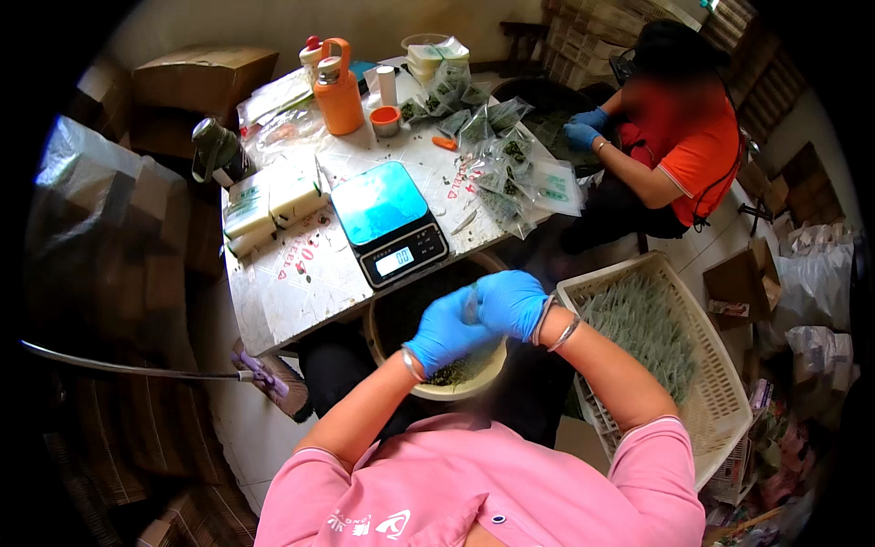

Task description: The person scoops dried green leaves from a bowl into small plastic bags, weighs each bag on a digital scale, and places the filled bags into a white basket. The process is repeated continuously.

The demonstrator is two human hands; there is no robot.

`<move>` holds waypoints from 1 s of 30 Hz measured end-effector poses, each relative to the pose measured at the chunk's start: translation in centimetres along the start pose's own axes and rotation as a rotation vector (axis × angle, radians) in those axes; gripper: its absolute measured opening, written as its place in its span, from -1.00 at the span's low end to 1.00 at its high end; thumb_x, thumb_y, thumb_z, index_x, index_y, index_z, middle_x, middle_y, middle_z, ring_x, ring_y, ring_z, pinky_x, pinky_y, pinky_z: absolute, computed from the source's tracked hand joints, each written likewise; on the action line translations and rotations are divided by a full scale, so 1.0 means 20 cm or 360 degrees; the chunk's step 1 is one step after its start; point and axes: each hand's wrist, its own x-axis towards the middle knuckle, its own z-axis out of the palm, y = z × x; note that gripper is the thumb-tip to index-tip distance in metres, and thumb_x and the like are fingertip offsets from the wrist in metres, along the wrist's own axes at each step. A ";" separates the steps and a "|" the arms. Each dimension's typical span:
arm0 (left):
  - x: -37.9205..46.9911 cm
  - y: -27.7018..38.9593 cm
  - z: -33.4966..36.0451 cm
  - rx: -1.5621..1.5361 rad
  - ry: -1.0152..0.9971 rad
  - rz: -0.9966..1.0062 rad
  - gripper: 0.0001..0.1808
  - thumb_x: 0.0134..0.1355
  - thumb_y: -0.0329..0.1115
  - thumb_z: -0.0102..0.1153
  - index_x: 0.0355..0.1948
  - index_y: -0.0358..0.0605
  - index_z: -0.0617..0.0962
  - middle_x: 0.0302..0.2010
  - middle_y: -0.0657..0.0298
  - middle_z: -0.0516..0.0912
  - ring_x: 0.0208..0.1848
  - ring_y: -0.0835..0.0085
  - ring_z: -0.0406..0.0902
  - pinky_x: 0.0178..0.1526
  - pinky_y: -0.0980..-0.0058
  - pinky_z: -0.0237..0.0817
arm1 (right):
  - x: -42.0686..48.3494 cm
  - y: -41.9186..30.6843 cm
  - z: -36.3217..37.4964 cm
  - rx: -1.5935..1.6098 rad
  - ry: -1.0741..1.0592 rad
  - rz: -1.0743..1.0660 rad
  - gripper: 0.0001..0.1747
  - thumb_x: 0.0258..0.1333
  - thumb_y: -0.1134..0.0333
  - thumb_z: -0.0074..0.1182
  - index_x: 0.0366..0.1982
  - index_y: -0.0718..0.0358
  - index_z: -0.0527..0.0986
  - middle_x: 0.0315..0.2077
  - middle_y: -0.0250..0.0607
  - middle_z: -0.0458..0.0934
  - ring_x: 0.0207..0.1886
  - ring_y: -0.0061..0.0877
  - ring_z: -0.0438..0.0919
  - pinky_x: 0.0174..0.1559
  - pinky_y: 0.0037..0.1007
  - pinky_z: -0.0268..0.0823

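Observation:
My left hand point(448, 329) and my right hand point(511, 302), both in blue gloves, meet over a cream tub point(437, 392) in my lap. Between the fingers is a clear plastic bag point(471, 305), mostly hidden by the gloves and blurred. Dried green leafy bits point(454, 372) show inside the tub under my left wrist. Just beyond the hands, a digital kitchen scale point(380, 202) with a lit display stands at the table's near edge, its blue-reflecting pan bare.
On the white table point(273, 301) are stacked packets point(297, 191), an orange bottle point(338, 96), a small cup point(385, 122) and filled clear bags point(506, 164). A plastic crate point(724, 410) of filled bags stands right. A gloved co-worker point(697, 150) sits across; a brush point(280, 386) lies left.

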 end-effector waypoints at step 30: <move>0.80 0.33 -1.05 0.2601 0.0190 -0.0082 -0.65 0.35 -0.14 0.03 -0.22 -0.21 0.69 -0.25 -0.05 0.73 -0.28 0.03 0.70 -0.20 0.14 0.46 | -2.36 1.48 0.58 -0.0080 0.1386 0.2446 -0.48 0.37 0.04 -0.21 -0.16 0.31 0.62 -0.13 0.23 0.59 -0.05 0.11 0.54 -0.02 0.01 0.38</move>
